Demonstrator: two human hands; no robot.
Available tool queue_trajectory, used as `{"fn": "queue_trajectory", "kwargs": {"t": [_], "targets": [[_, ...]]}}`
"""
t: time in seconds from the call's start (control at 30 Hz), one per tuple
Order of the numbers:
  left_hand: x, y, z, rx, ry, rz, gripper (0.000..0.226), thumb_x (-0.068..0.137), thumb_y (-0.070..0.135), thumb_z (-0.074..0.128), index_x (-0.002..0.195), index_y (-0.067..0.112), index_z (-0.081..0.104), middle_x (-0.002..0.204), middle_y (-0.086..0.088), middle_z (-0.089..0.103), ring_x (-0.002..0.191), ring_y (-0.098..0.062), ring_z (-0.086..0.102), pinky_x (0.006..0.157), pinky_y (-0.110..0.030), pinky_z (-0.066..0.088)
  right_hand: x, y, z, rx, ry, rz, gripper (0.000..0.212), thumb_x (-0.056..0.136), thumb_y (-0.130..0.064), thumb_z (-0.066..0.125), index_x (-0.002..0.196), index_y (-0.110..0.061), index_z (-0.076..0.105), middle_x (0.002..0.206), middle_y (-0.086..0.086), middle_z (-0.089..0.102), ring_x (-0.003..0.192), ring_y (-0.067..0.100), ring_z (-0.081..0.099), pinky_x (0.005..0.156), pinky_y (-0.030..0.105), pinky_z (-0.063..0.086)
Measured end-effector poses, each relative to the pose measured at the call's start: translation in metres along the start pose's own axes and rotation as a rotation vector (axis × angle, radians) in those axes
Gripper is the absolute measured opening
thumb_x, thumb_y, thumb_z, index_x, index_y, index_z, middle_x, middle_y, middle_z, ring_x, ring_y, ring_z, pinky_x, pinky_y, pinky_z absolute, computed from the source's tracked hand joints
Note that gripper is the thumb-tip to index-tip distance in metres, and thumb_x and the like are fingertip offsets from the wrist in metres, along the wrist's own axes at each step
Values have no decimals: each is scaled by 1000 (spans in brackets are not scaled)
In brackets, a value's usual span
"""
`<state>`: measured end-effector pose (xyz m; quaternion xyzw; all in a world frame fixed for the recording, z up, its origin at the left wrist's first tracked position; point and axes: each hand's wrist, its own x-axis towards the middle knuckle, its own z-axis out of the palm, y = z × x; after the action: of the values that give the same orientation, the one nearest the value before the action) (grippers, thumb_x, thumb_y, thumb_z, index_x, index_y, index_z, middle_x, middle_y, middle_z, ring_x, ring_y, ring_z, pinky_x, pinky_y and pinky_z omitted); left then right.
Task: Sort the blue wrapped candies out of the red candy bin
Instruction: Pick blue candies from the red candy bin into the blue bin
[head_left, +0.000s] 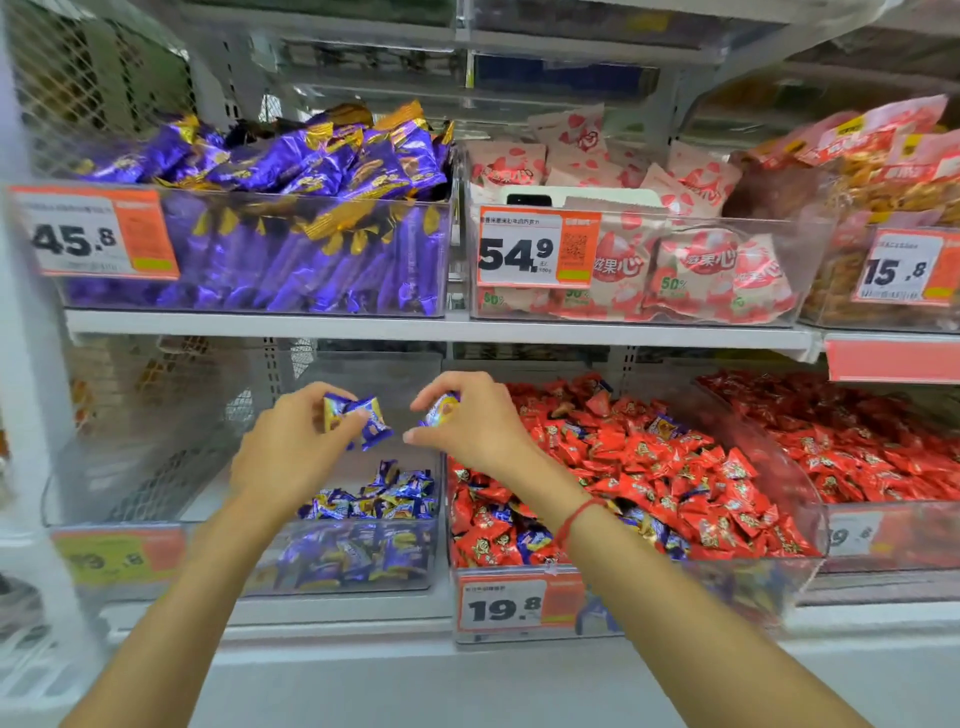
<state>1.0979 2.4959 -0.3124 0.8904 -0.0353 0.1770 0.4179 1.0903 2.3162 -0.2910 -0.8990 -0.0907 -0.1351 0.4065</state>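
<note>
My left hand (296, 441) is shut on a couple of blue wrapped candies (363, 418), held above the clear left bin (249, 561). That bin holds a low pile of blue candies (379, 499). My right hand (467, 423) pinches one more blue candy (441, 410) just left of the red candy bin (774, 582). The red candies (649, 467) fill that bin, and several blue ones (662, 427) still show among them.
A 19.8 price tag (514, 605) hangs on the red bin's front. Another bin of red candies (857, 441) stands to the right. The shelf above carries purple packets (291, 208) and pink-white packets (675, 249) in clear bins.
</note>
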Motion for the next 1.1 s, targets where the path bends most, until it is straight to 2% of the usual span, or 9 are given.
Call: {"fn": "queue_trajectory", "kwargs": {"t": [0.07,0.23,0.43,0.53,0.6,0.67,0.77,0.97,1.1], "targets": [[6,-18,-1,86,54,-26,11,87,40,67,97,35,62,91,3,70,96,-26,65,83,-41,50,9,-5,20,-140,-61,-74,38,73,-18,82,107,-20,66,110,3,67,105,22,60,82,26,44],[9,-35,8,-97,-283,-25,45,98,32,51,142,23,44,139,0,53,127,-21,51,104,-47,43,7,-1,28,-306,-264,-181,59,82,-7,65,136,-24,51,135,2,57,125,23,52,101,41,45],[-1,-3,24,-77,-81,100,25,98,26,51,120,27,62,120,6,65,111,-15,60,101,-40,44,-28,38,-36,-219,-8,-227,24,86,-16,64,103,-30,72,103,-13,71,98,2,63,92,32,49],[-28,16,56,-133,-88,196,33,98,37,48,128,29,55,127,13,60,111,-8,58,99,-33,44,-37,60,-68,-260,82,-212,17,89,-22,66,102,-31,71,103,-17,70,99,-3,61,94,30,49],[-42,13,76,-71,-117,289,42,98,47,42,137,33,47,141,20,47,124,-3,48,104,-29,39,-38,74,-70,-359,18,-242,24,91,-33,63,114,-35,66,122,-16,63,117,2,53,104,33,42],[-49,5,88,-31,-109,317,47,98,50,35,141,35,42,148,26,32,132,3,36,105,-21,32,-40,87,-58,-511,-171,-316,42,93,-49,52,134,-43,49,150,-15,37,141,8,28,117,35,24],[-55,0,96,-57,-69,326,50,98,53,28,145,37,37,151,29,25,133,11,28,106,-16,25,-39,105,-42,-664,-356,-353,53,95,-57,38,146,-46,28,160,-13,8,147,10,8,119,31,11],[-60,-3,101,-16,-15,328,59,92,50,23,150,37,25,149,28,24,130,14,24,105,-14,26,-24,126,-79,-826,-281,-391,41,99,-41,45,140,-37,44,152,-7,35,137,18,37,108,37,37],[-59,-1,100,11,-8,338,56,95,47,24,150,35,27,152,23,28,133,6,31,102,-17,29,-25,149,-109,-922,-285,-263,64,91,-65,9,143,-42,38,155,-7,30,141,19,30,111,39,32]]}}
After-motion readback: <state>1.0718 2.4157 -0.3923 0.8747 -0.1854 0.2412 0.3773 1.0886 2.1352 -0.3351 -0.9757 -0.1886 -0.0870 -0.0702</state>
